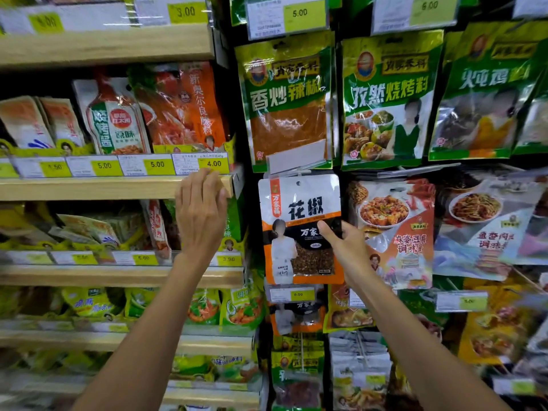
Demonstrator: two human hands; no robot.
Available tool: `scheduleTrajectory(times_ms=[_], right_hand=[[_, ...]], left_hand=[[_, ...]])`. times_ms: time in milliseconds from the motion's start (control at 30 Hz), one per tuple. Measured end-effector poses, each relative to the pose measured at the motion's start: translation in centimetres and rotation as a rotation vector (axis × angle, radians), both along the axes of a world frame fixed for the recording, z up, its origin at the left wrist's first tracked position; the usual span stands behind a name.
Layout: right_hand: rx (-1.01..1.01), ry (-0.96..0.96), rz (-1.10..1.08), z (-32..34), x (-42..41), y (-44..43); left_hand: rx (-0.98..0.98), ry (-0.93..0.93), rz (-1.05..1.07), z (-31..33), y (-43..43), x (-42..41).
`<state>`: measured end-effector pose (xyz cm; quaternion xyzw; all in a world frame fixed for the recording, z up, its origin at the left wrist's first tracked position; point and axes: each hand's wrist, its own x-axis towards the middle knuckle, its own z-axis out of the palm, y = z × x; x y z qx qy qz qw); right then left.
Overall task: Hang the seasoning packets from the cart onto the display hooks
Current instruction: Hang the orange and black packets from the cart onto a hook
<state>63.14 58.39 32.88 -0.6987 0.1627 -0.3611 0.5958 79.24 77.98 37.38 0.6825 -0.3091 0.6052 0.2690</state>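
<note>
Sichuan peppercorn packet (pixel 299 229), white on top with an orange and black lower half, stands upright with its long axis vertical, just below the green chili powder packet (pixel 289 102) and directly under a tilted blank label holder (pixel 296 158). Its small round hang hole (pixel 298 183) sits at the top edge, close beneath the holder, and whether the display hook has already passed through it cannot be told, since the hook itself is hidden. The right hand (pixel 345 247) pinches the packet's lower right side, thumb across the front and fingers tucked behind, so the hole lies straight up from the grip; seating the packet would seem to call for a push back toward the board. The left hand (pixel 201 209) is well to the left of the packet, holding nothing, its fingers curled over the edge of a wooden shelf (pixel 112 188) beneath the 4.00 price tag (pixel 214 163). Right of the packet hangs a mapo tofu seasoning packet (pixel 394 232); a matching peppercorn packet (pixel 296 317) hangs below. No cart is in view.
</note>
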Motion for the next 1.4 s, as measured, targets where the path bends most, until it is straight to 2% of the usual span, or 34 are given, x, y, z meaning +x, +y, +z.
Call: scheduleTrajectory(times_ms=[200,433,700,900,1067,1167,1267,1333,1400], right_hand=[[0.028,-0.036,-0.070,-0.4,0.5,0.6],[0.056,0.022,-0.148,0.1,2.3,0.2],[-0.070,0.128,-0.313,0.7,4.9,-1.0],[-0.097,0.318,-0.403,1.1,5.0,-0.8],[-0.182,0.296,-0.425,1.1,3.3,1.2],[-0.231,0.205,-0.382,0.1,1.0,2.5],[-0.249,0.149,-0.355,-1.5,-2.7,2.6],[-0.255,0.152,-0.385,-3.0,-6.1,1.7],[-0.248,0.192,-0.419,-5.0,-10.3,0.3]], left_hand=[[0.030,0.007,-0.014,0.0,0.5,0.1],[0.057,-0.012,-0.009,0.4,0.9,-0.1],[0.098,-0.019,0.003,0.6,1.3,-0.3],[0.119,0.037,0.002,0.9,1.4,-1.1],[0.093,0.097,-0.033,0.9,1.1,-2.3],[0.080,0.042,-0.102,-0.2,-0.2,-4.0],[0.103,0.083,-0.221,-2.4,-2.6,-6.9],[0.144,0.165,-0.318,-4.2,-4.9,-9.6],[0.169,0.355,-0.461,-6.2,-7.3,-12.9]])
